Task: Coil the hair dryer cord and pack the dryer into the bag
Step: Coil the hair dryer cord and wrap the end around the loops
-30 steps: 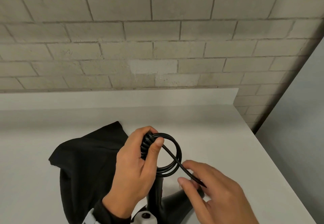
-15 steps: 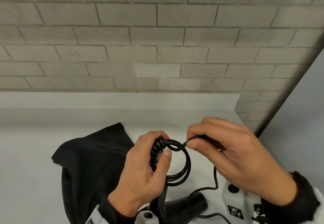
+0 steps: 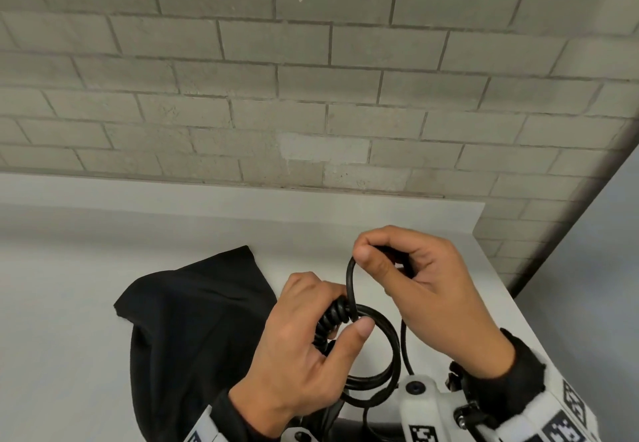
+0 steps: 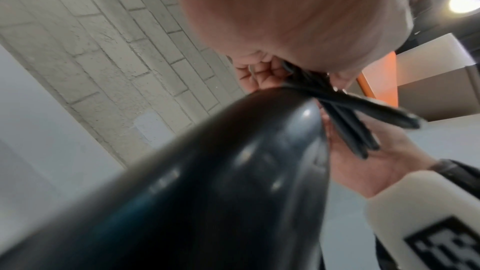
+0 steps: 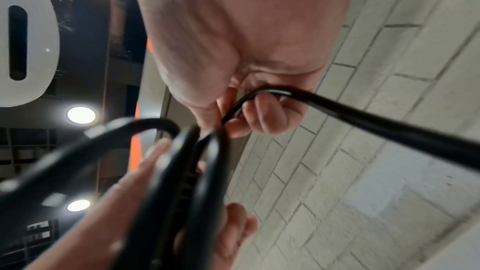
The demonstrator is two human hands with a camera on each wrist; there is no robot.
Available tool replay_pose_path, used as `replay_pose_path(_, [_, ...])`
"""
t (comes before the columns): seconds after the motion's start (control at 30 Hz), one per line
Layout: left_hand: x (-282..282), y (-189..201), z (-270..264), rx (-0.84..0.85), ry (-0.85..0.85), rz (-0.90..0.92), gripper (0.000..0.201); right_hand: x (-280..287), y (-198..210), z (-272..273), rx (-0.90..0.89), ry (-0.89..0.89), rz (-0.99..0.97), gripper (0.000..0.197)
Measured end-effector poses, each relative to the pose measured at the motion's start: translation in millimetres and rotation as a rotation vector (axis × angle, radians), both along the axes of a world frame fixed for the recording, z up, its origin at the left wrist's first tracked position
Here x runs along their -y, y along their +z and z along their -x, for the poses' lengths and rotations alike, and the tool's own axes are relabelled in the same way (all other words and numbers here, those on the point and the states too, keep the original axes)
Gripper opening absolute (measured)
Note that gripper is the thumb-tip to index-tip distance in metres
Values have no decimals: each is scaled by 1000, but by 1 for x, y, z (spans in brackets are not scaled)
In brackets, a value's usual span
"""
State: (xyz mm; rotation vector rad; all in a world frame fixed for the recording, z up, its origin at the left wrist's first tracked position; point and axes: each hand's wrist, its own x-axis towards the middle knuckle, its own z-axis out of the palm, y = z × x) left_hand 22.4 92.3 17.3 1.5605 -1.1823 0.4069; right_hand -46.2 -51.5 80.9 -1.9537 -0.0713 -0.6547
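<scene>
With the coiled loops of the thin black rubber dryer cord [image 3: 375,348] gripped in the left hand [image 3: 297,355] just right of the limp black cloth bag [image 3: 193,331] and a free strand pinched by the right hand [image 3: 425,289], the coil could be sprung loose if the thumb's pressure were eased.

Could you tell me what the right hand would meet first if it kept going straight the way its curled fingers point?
Probably the left hand, which grips the coiled cord: the right hand pinches a strand just above and beside it. Depth between them is unclear.
</scene>
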Motion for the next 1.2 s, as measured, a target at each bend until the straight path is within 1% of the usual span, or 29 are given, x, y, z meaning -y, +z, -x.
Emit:
replay_pose_path(0.13, [3,-3,3,30,-19,92,35,2,-16,3,-20,-15,-79,12])
replay_pose_path(0.27, [4,-5,2,48,0,120,31,-1,-37,11,-120,59,-295,13])
replay_pose_path(0.33, [4,-7,1,54,19,119,31,-7,-44,15,-128,71,-392,11])
replay_pose_path(0.4, [4,-9,0,54,40,106,31,-9,-49,20,-123,51,-445,10])
replay_pose_path(0.43, [4,-10,0,52,53,98,31,-10,-50,22,-123,38,-449,13])
replay_pose_path(0.47, [3,-11,0,48,67,92,31,-10,-53,25,-123,31,-447,20])
replay_pose_path(0.5, [3,-12,-1,41,82,89,31,-9,-56,29,-119,35,-439,31])
replay_pose_path(0.57, [3,-13,-2,28,109,88,32,-8,-61,33,-102,102,-432,53])
replay_pose_path(0.6, [3,-14,-2,25,119,87,32,-8,-63,35,-90,141,-421,58])
replay_pose_path(0.63, [3,-14,-2,23,123,86,32,-9,-64,36,-76,171,-403,57])
replay_pose_path(0.67, [3,-14,-2,21,123,85,32,-9,-63,37,-66,190,-389,52])
replay_pose_path(0.77, [3,-13,-2,24,125,66,32,-7,-58,39,-79,194,-341,30])
replay_pose_path(0.8, [3,-12,-1,22,125,58,31,-6,-57,40,-94,186,-315,25])
replay_pose_path(0.87, [3,-12,1,-1,125,50,32,-4,-54,42,-140,170,-285,21])
replay_pose_path(0.97, [2,-9,4,-83,103,43,36,-5,-52,42,-202,138,-290,9])
replay_pose_path(1.03, [1,-8,6,-152,61,50,38,-5,-50,43,-227,120,-264,7])
replay_pose_path(1.13, [1,-4,11,-206,11,53,34,-5,-45,44,-260,119,-196,3])
replay_pose_path(1.2, [2,-2,13,-222,2,31,30,-2,-43,45,-266,114,-142,15])
